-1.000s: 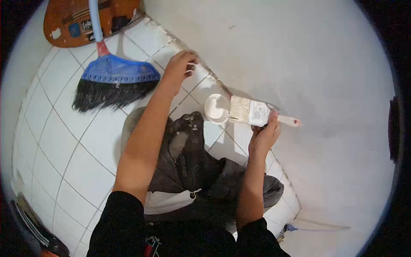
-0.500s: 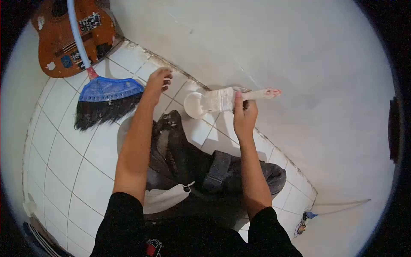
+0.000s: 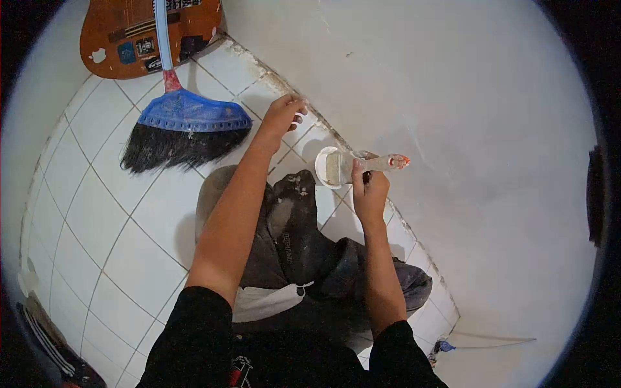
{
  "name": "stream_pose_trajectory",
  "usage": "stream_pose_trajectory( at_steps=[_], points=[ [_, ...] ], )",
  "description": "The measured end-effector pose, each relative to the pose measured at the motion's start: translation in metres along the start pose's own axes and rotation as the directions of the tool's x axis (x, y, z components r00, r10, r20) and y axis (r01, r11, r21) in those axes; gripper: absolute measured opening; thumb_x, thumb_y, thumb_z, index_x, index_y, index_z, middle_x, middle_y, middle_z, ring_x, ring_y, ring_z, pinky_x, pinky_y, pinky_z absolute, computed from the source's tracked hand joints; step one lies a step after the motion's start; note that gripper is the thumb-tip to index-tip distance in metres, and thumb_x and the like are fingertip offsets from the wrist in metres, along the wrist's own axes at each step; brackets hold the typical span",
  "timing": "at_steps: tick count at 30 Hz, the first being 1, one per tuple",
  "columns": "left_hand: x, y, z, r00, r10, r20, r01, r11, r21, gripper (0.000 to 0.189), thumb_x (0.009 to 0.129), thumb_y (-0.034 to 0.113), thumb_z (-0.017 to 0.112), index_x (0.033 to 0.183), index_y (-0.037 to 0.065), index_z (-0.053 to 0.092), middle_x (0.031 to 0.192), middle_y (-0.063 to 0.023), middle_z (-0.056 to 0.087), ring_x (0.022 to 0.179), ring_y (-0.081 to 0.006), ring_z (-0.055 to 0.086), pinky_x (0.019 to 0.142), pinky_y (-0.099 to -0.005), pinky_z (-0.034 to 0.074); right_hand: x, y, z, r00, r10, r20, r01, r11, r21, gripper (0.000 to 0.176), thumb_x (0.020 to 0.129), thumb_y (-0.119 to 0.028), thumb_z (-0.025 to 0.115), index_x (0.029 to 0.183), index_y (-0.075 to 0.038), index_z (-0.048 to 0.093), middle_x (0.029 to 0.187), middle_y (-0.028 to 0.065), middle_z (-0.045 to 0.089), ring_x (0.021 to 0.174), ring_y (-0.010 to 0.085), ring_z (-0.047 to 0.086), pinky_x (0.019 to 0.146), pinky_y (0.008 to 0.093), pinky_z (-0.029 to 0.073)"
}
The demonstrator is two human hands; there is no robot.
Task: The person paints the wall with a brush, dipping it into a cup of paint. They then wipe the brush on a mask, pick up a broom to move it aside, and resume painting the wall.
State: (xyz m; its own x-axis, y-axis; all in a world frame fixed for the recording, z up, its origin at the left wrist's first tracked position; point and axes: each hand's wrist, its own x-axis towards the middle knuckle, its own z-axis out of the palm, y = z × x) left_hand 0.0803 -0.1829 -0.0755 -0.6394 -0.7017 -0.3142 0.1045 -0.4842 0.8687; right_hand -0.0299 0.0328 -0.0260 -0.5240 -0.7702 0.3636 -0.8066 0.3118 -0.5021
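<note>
My right hand point(image 3: 370, 194) is wrapped round a wide paintbrush point(image 3: 391, 163), thumb along its base and the handle pointing toward the wall. The bristle end overlaps a small round white container point(image 3: 321, 169) on the tiles close to the wall. Up and to the left, my left hand point(image 3: 282, 119) hovers near the foot of the wall, fingers loosely bent and apart, with nothing visible in them. My shoe-clad or socked dark foot point(image 3: 294, 194), spotted with white, lies just below the container.
A broom point(image 3: 187, 116) with blue head and black bristles stands left of my left hand. Behind it a stickered guitar point(image 3: 139, 39) leans in the corner. The wall point(image 3: 466, 129) runs along the right. A white face mask point(image 3: 268, 302) lies on my lap.
My view has shifted, so the broom and guitar sit higher and further right. The brush has swung down toward the container, its bristles now overlapping the opening. My left hand remains near the wall.
</note>
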Motion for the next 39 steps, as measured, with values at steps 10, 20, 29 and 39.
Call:
stream_pose_trajectory(
  at_steps=[10, 20, 29, 39],
  points=[
    [0.003, -0.004, -0.001, 1.000, 0.024, -0.011, -0.024, 1.000, -0.018, 0.017, 0.089, 0.029, 0.058, 0.095, 0.013, 0.061, 0.081, 0.0030, 0.060, 0.071, -0.0078, 0.054, 0.064, -0.0247, 0.042, -0.003, -0.013, -0.025, 0.918, 0.382, -0.107, -0.287, 0.826, 0.485, 0.032, 0.096, -0.031, 0.057, 0.091, 0.000, 0.058, 0.065, 0.0012, 0.054, 0.055, 0.0111, 0.049, 0.052, 0.0280, 0.040],
    [0.002, -0.008, -0.004, 1.000, -0.005, 0.001, 0.005, 1.000, 0.011, 0.017, 0.090, 0.026, 0.056, 0.098, 0.013, 0.062, 0.088, 0.0008, 0.061, 0.076, -0.0097, 0.054, 0.066, -0.0257, 0.043, -0.028, 0.005, -0.052, 0.687, 0.697, 0.206, -0.272, -0.016, 0.962, 0.026, 0.097, -0.034, 0.053, 0.094, -0.008, 0.053, 0.078, 0.0006, 0.055, 0.055, 0.0104, 0.043, 0.046, 0.0252, 0.032],
    [0.006, -0.014, -0.009, 0.999, -0.026, 0.021, 0.025, 0.997, 0.078, 0.022, 0.089, 0.027, 0.058, 0.106, 0.014, 0.061, 0.087, 0.0014, 0.059, 0.073, -0.0093, 0.053, 0.065, -0.0249, 0.042, -0.073, -0.028, -0.104, 0.630, 0.737, 0.246, -0.142, -0.203, 0.969, 0.034, 0.090, -0.025, 0.054, 0.117, -0.004, 0.057, 0.087, 0.0066, 0.060, 0.068, 0.0153, 0.049, 0.057, 0.0279, 0.037],
    [0.000, -0.014, -0.006, 0.998, -0.039, 0.040, 0.032, 0.984, 0.177, 0.023, 0.095, 0.030, 0.051, 0.106, 0.013, 0.061, 0.095, 0.0004, 0.063, 0.079, -0.0108, 0.058, 0.067, -0.0251, 0.044, -0.162, -0.001, -0.164, 0.852, 0.524, -0.019, -0.276, 0.478, 0.834, 0.034, 0.092, -0.003, 0.047, 0.125, 0.005, 0.054, 0.113, 0.0127, 0.062, 0.096, 0.0183, 0.061, 0.084, 0.0285, 0.050]
  ],
)
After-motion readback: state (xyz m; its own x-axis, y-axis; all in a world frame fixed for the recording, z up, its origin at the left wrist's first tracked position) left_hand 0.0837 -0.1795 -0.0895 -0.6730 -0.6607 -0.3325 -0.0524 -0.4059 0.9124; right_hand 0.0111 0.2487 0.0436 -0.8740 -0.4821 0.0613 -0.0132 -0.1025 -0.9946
